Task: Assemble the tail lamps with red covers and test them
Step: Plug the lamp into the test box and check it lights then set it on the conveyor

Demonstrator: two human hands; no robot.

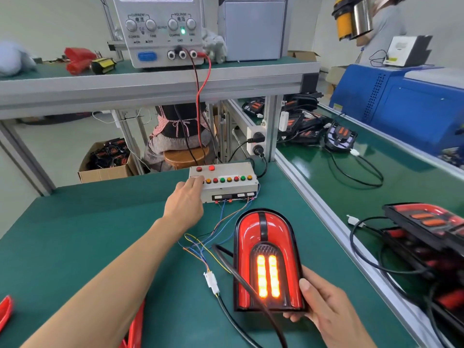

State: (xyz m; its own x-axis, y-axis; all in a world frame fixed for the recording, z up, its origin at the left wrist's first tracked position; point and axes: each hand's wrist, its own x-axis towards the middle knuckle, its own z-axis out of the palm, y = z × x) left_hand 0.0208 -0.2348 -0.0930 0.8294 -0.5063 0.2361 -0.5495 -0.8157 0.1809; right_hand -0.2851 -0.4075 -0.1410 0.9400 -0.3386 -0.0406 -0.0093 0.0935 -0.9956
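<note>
A tail lamp (267,259) with a red cover is being held at the near right part of the green table (75,247), close to its right edge. It is being gripped at its lower right corner by the right hand (326,310), with the thumb lying on the cover's right side and the fingers curled under the base, so most of the lamp is reaching up and left of the grip. Two orange strips are glowing in the dark centre panel of the lamp. A black cable (241,280) is being draped across the lamp's lower left face.

The left hand (185,202) is being stretched toward the far edge of the table, where its fingers are being pressed on the left end of the button row of a grey switch box (226,183); those fingers are extended rather than curled. Thin coloured wires (200,244) are being led from the box to a white plug (212,282) lying on the table left of the lamp.

A power supply (158,31) with a green light is being kept on the shelf above.
</note>
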